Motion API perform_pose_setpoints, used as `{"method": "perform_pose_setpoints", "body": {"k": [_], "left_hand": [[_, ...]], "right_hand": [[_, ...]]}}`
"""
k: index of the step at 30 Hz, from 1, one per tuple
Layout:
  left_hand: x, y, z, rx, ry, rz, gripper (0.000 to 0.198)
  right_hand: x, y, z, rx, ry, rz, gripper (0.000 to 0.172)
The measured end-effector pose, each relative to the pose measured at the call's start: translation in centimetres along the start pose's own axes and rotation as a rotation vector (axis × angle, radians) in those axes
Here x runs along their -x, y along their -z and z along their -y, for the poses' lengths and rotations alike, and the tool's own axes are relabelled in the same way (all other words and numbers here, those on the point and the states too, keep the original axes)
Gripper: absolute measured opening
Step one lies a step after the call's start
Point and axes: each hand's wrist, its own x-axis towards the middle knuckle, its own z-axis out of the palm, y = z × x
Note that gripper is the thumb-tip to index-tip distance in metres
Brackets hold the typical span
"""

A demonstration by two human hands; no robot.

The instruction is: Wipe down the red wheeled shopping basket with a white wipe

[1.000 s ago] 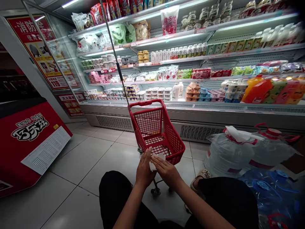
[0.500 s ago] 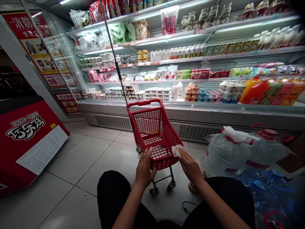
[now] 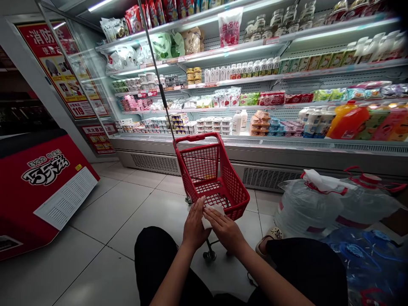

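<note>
A small red shopping cart (image 3: 234,182) with a lattice basket stands in front of me, its near rim close to my hands. My left hand (image 3: 194,225) holds the near left corner of the basket, fingers straight along the side and thumb toward the front. Pressed under the fingers of my right hand (image 3: 225,227) is a white wipe (image 3: 207,222), lying on the near rim right beside my left hand. The right hand covers part of the wipe and of the rim.
Behind the cart runs a lit refrigerated shelf (image 3: 207,140) with dairy and drinks. Large water jugs in plastic (image 3: 309,208) and blue-capped bottles (image 3: 353,250) stand at right. A red freezer (image 3: 47,182) is at left. A thin pole (image 3: 162,95) rises from the cart.
My right hand has slid the white wipe leftward along the cart's near rim, from the right corner to beside my left hand. The left hand stays at its corner.
</note>
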Motion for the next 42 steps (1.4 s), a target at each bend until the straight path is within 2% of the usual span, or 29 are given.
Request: {"method": "perform_pose_setpoints", "body": {"k": [6,10,15,19,25,27,30,37,42], "left_hand": [[-0.4,0.6,-0.2,-0.018,-0.052,0.051,0.09],[-0.6,0.5,-0.7,-0.012,-0.046,0.047,0.089],[-0.7,0.1,-1.7,-0.032,-0.036,-0.001,0.086],[-0.4,0.1,-1.8,-0.034,-0.026,0.022,0.083],[-0.9,1.8,-2.5,0.019,0.018,0.017,0.07],[-1.3,2.4,-3.2,0.09,0.03,0.018,0.064],[-1.7,2.5,-4.2,0.328,0.041,0.089,0.057],[-1.8,1.9,-5.1,0.937,0.17,0.239,0.074],[-2.4,3.1,-5.5,0.942,0.133,0.315,0.084]], "right_hand": [[3.8,3.0,-4.3,0.005,-0.04,0.03,0.068],[5.4,4.2,-6.1,-0.008,-0.151,0.016,0.066],[4.4,3.9,-4.5,-0.1,-0.195,0.011,0.065],[3.2,3.5,-2.6,-0.259,-0.199,0.019,0.061],[2.0,4.4,-3.0,-0.591,-0.306,-0.02,0.048],[1.6,4.6,-3.3,-0.619,-0.333,-0.039,0.046],[1.2,4.4,-3.3,-0.648,-0.345,-0.036,0.045],[1.4,3.9,-2.9,-0.748,-0.336,0.044,0.042],[1.8,4.6,-3.2,-0.784,-0.261,0.172,0.044]]}}
